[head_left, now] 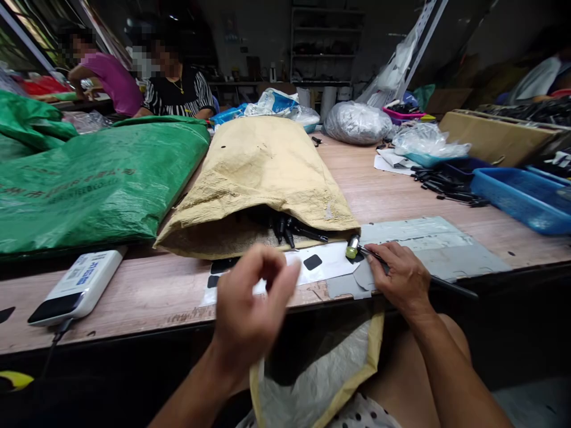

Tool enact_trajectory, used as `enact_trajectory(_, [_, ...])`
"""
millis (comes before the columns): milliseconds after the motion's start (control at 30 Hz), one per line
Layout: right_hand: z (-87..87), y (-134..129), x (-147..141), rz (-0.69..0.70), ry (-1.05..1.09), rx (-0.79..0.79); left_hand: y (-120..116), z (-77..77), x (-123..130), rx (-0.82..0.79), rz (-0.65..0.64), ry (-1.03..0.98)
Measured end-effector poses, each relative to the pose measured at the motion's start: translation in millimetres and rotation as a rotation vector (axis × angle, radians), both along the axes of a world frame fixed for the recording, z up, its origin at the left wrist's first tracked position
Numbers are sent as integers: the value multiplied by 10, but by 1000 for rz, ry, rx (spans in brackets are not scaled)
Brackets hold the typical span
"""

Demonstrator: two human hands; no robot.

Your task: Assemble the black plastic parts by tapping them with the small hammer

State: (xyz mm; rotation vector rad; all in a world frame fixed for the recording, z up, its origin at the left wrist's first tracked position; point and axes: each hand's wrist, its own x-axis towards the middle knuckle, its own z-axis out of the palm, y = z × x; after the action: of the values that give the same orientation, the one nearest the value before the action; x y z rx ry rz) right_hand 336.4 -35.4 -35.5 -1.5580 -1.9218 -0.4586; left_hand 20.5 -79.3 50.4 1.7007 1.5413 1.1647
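My right hand [399,276] is closed around a thin black rod [455,289]. The rod's left end meets a shiny piece with a yellow-green tip [352,246], by the corner of a tan sack. Over the table's front edge, my left hand [254,303] is blurred, with thumb and forefinger curled together; anything between them cannot be made out. Just behind it, the open mouth of the tan sack [267,160] shows black stick-like parts [288,229]. Beneath both hands lies a white sheet with black rounded stickers [313,262].
A white power bank [80,285] with a cable and a green sack [89,184] are to the left. Grey board [419,244], black parts [450,187] and a blue tray [521,196] lie right. Another open sack [312,380] hangs at my lap. Two people sit at the back left.
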Motion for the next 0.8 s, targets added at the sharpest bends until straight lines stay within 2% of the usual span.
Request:
enact_trajectory(100, [-2, 4, 1, 0, -10, 8, 556, -86, -16, -69, 181, 33])
enact_trajectory(200, [2, 6, -6, -8, -17, 0, 1125, -217, -73, -197, 350, 200])
enact_trajectory(267, [9, 5, -12, -12, -18, -1, 1365, -297, -116, -235, 362, 257])
enact_trajectory(333, [15, 3, -17, -17, -16, -1, 1464, -357, -165, -269, 309, 241])
enact_trajectory(433, [18, 2, -19, -15, -9, 2, 1361, -387, -262, -328, 244, 196])
enact_trajectory(567, [9, 8, -14, -4, 7, -13, 887, -314, -343, -197, 192, 250])
enact_trajectory(700, [9, 14, -4, 18, 24, -33, 460, -275, -211, -64, -126, 292])
enact_trajectory(800, [15, 19, 8, 29, 24, -38, 374, -349, -48, 70, -307, 380])
